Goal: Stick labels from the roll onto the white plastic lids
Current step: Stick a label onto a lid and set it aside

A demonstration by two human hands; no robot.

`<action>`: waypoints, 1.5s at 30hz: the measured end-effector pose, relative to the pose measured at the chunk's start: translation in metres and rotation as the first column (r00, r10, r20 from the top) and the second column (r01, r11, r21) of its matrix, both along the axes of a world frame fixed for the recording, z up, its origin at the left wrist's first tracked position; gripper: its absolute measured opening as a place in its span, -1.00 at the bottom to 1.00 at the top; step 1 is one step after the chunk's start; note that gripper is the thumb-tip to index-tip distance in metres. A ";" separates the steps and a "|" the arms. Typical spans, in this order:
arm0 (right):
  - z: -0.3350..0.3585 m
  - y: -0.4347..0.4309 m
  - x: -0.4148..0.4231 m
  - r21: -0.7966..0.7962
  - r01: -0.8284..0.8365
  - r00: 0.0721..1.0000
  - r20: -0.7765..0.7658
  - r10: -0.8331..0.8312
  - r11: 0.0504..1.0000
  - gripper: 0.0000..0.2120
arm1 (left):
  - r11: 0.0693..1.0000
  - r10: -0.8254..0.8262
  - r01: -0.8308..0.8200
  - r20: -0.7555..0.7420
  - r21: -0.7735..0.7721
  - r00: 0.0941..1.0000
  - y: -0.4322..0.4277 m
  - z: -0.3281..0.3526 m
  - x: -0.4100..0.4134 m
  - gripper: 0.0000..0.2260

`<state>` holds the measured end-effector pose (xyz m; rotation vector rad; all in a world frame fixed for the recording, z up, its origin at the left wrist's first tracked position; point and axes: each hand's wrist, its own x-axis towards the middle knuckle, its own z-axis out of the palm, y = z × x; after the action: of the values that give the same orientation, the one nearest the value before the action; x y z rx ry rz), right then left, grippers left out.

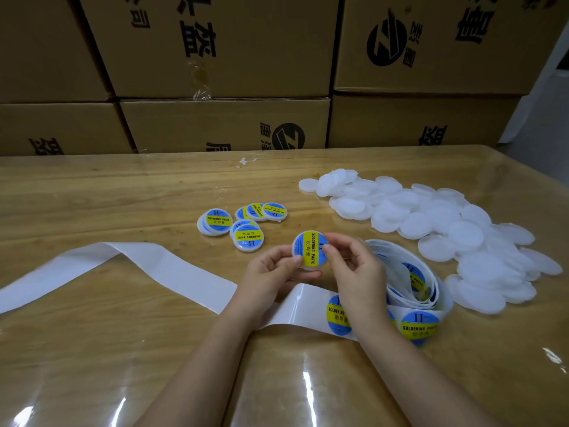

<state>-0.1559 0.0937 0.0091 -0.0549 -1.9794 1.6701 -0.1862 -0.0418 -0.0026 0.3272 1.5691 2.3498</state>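
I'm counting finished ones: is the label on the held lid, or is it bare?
On: the lid held by the left hand and right hand shows a blue-and-yellow label covering its face.

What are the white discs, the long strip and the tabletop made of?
Discs: likely plastic, milky, slightly translucent, matte. Strip: probably coated backing paper, white, with glare where it bends. Tabletop: wood grain, apparently under a clear glossy film that wrinkles and reflects light.
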 end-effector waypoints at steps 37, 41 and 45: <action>-0.012 0.000 -0.007 0.123 0.098 0.995 -0.003 -0.098 0.988 -0.81 | 0.959 0.168 -0.226 -0.306 -0.168 0.937 0.009 -0.005 0.006 -0.85; -0.014 0.001 -0.007 0.141 0.105 0.995 -0.009 -0.104 0.984 -0.84 | 0.949 0.175 -0.253 -0.355 -0.186 0.918 0.010 -0.004 0.007 -0.86; -0.017 0.000 -0.008 0.154 0.090 0.995 0.033 -0.096 0.984 -0.84 | 0.955 0.164 -0.224 -0.288 -0.193 0.944 0.004 0.000 0.005 -0.93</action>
<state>-0.1639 0.0938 -0.0079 -0.1239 -2.0949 1.4660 -0.1809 -0.0377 -0.0028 0.4753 2.0612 2.3151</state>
